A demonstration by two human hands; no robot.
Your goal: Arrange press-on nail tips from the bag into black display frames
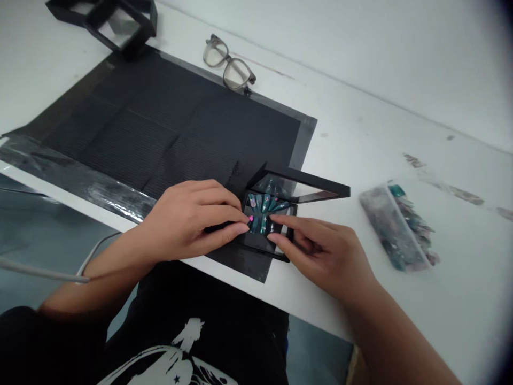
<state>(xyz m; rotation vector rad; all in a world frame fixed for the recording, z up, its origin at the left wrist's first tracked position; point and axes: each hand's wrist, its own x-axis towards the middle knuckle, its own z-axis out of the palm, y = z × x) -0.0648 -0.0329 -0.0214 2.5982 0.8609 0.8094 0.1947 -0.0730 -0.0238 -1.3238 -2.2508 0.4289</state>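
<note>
A small black display box (262, 247) lies with its windowed lid (320, 188) tilted up at the back. Inside it are several glossy teal press-on nails (265, 203), some fanned along the back and others lower down. My left hand (196, 219) reaches in from the left, thumb and index fingertips close together beside the lower nails at a bright pink spot; what lies between them is hardly visible. From the right comes my right hand (326, 251), its thumb and index finger apart at the right end of the lower nails, the other fingers curled.
A black ribbed mat (180, 123) under clear film covers much of the white table (360, 133). Glasses (230, 64) rest at its back edge, black window boxes (120, 27) at the back left. At right, a clear plastic tub (395, 227) holds small wrapped packets. A grey cable (44, 269) crosses my left forearm.
</note>
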